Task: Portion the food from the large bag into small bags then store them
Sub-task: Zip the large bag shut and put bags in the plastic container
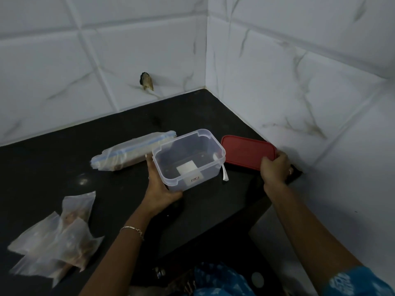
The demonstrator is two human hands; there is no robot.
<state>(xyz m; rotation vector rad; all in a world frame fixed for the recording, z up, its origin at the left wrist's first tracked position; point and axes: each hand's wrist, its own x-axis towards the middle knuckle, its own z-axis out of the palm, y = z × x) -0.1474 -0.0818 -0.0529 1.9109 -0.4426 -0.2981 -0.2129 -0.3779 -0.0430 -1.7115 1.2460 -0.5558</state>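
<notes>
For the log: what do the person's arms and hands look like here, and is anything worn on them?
Both forearms are bare. The left hand has a thin, pale chain bracelet at its wrist. The right hand wears a ring on one finger. A blue sleeve with a white pattern covers the right upper arm, matching the garment at the bottom edge.

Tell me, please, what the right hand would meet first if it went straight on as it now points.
The right hand grips the red lid; beyond it, the line probably reaches the tiled wall by the corner, though depth is unclear.
</notes>
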